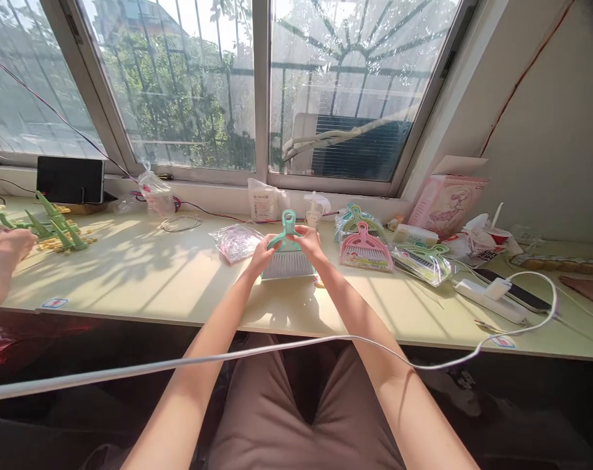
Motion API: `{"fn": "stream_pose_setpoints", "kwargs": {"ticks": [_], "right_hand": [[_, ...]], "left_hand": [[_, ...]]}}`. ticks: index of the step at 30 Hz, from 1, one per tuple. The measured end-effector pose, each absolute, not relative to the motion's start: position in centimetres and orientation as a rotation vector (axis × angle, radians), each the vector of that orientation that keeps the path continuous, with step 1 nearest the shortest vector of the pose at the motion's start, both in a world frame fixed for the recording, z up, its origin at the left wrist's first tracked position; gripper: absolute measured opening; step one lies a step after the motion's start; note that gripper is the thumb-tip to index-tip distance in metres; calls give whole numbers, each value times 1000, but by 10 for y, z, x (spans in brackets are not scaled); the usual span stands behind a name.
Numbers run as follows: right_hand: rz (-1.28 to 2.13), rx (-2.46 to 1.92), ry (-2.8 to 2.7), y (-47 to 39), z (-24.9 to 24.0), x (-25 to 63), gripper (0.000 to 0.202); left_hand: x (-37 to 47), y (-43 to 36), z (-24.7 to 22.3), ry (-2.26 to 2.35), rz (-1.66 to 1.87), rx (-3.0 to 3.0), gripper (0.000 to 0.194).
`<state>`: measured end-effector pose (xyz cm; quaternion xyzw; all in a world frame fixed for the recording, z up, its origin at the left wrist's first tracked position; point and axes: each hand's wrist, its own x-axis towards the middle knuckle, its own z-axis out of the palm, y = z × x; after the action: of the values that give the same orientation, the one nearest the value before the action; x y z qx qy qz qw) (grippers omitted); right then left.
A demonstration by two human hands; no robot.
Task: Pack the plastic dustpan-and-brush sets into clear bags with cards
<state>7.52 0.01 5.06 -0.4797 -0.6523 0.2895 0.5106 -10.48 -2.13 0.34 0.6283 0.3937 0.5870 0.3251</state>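
Between my two hands a mint-green hand brush (pixel 288 225) stands upright, its pale bristles pointing down over the table. A dustpan may sit behind the bristles, but I cannot tell. My left hand (pixel 263 253) is closed on its left shoulder, and my right hand (pixel 309 240) grips the right one, thumbs toward the handle. Left of them lies a clear plastic bag (pixel 236 243) with something pinkish in it. To the right rest a pink brush-and-dustpan set (pixel 365 248), a green set (pixel 359 219) behind it and a plastic-wrapped set (pixel 424 262).
A white cable (pixel 326 339) crosses in front of my arms to a power strip (pixel 490 300) beside a phone (pixel 514 290). At left are a tablet (pixel 70 179), green spiky pieces (pixel 56 222) and another person's hand (pixel 7 248). A pink box (pixel 446 202) stands at right.
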Motion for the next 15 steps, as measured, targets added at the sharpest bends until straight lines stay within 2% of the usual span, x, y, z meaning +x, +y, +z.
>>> {"fn": "stream_pose_setpoints", "kwargs": {"ticks": [6,15], "right_hand": [[738,-1209,-1498,6,48,72,35],[745,-1215,-1506,11,41,69,37]], "left_hand": [[-103,-19,3,1104,1584,1623,33],[-107,-12,-1,1088,1558,1570,39]]}}
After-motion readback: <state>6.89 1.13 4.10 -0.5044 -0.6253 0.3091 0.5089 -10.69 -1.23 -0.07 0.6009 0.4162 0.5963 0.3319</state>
